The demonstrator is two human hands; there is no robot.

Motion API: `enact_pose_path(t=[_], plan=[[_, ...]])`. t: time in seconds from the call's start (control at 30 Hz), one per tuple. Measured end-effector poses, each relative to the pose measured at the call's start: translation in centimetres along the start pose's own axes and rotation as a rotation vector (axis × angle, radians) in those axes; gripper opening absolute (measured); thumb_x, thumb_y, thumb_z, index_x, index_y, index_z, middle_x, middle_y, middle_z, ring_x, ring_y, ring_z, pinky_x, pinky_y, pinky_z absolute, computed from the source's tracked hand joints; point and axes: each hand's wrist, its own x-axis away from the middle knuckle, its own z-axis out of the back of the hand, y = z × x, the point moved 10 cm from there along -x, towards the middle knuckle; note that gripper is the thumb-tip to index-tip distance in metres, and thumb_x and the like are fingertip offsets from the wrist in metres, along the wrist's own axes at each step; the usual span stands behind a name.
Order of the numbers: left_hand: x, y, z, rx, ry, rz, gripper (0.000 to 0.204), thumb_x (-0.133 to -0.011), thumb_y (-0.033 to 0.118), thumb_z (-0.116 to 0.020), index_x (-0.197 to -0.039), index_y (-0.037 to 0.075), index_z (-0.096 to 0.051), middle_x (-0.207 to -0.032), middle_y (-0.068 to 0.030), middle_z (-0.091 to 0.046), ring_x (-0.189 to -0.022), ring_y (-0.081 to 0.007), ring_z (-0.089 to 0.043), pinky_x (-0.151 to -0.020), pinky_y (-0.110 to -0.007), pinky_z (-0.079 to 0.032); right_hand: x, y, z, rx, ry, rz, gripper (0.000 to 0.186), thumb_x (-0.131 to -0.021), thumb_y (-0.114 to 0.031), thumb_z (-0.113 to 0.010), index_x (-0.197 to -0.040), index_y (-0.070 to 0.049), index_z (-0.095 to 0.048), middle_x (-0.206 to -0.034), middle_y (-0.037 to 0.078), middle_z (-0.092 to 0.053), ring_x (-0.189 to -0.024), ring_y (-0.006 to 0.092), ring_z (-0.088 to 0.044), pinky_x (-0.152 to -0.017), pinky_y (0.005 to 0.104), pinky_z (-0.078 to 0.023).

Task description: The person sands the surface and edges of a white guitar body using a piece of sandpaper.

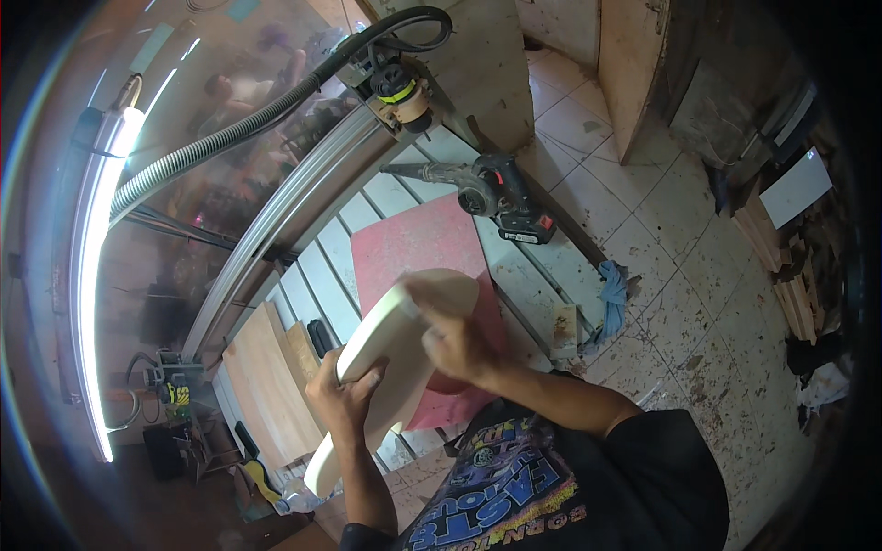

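Pale curved wooden piece [395,367], held in both hands.
Left hand [344,395] clasps its edge; right hand [459,344] pressed on its face; pink board [413,243] beyond.

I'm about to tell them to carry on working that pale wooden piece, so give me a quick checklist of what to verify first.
1. Left hand grips the pale wooden piece at its edge: ok.
2. Right hand rests on the piece's face: ok; whether it holds anything, cannot tell.
3. Piece supported by the bench: not ok, held in the air above the red board.
4. Cordless blower lies apart from both hands: ok.
5. Blue rag hangs at the bench edge, away from the work: ok.
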Motion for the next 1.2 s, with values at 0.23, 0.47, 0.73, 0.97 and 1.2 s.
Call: enact_pose_path(t=[0.23, 0.47, 0.73, 0.97, 1.2], plan=[[0.4, 1.2, -0.2, -0.016, -0.028, 0.017, 0.047, -0.066, 0.019, -0.093, -0.106, 0.002, -0.076, -0.087, -0.0152, -0.078, -0.081, -0.0248, -0.078, -0.075, -0.037, -0.06, 0.4, 7.3, 2.2, -0.033, 0.086, -0.206, 0.066, -0.08, 0.011, -0.056, -0.142, -0.007, -0.063, -0.145, 0.017, -0.064, -0.128, 0.0358, -0.065, -0.109, 0.0413, -0.053], [1.9, 1.5, -0.3, 0.017, -0.012, -0.002, 0.051, -0.059, 0.009, -0.093, -0.108, 0.006, -0.078, -0.092, -0.0144, -0.078, -0.085, -0.0261, -0.078, -0.077, -0.036, -0.06, -0.9, -2.7, 0.2, -0.071, -0.235, 0.091, 0.06, -0.084, 0.01, -0.054, -0.142, -0.003, -0.063, -0.143, 0.019, -0.065, -0.127, 0.0349, -0.065, -0.111, 0.042, -0.052], [1.5, 1.0, 0.2, -0.079, 0.003, -0.036, 0.046, -0.065, 0.02, -0.092, -0.108, 0.01, -0.079, -0.086, -0.0128, -0.077, -0.078, -0.0244, -0.078, -0.07, -0.035, -0.059, -1.6, -5.7, 0.1, 0.106, -0.189, 0.206, 0.061, -0.086, 0.008, -0.049, -0.143, -0.007, -0.063, -0.146, 0.017, -0.063, -0.116, 0.0322, -0.072, -0.1, 0.0409, -0.059], [1.1, 1.9, 0.5, -0.057, 0.052, -0.08, 0.042, -0.069, 0.023, -0.091, -0.107, 0.011, -0.078, -0.085, -0.0132, -0.077, -0.074, -0.0286, -0.076, -0.067, -0.036, -0.058, -0.5, -5.1, -0.7, 0.17, -0.105, 0.428, 0.071, -0.081, 0.002, -0.057, -0.15, -0.013, -0.059, -0.154, 0.01, -0.059, -0.076, 0.0243, -0.072, -0.073, 0.0346, -0.063], [0.5, 0.2, 0.9, -0.037, 0.061, -0.064, 0.039, -0.072, 0.028, -0.091, -0.101, 0.008, -0.075, -0.083, -0.0167, -0.075, -0.075, -0.0328, -0.076, -0.067, -0.041, -0.058, 0.5, -5.8, -4.6, 0.397, -0.477, 0.442, 0.064, -0.083, -0.001, -0.059, -0.147, -0.01, -0.063, -0.154, 0.013, -0.058, -0.076, 0.026, -0.07, -0.068, 0.0349, -0.061]])
